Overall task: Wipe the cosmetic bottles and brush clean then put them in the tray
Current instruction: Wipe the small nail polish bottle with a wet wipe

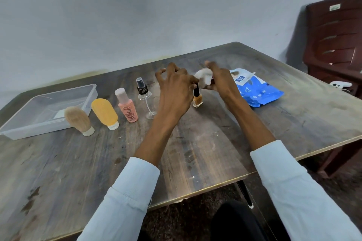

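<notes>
Steadying the nail polish bottle (197, 97) by its cap, my left hand (177, 86) pinches while my right hand (219, 81) clenches a wipe (203, 76); next, rub the glass.

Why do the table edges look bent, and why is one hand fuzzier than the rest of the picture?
Head view: the wide-angle lens bows the table edges and tilts the chair. Head view: the right hand with its white wipe is smeared by motion blur, while the left hand and the nail polish bottle stay sharper. Head view: the light is soft and shadows are faint.
</notes>
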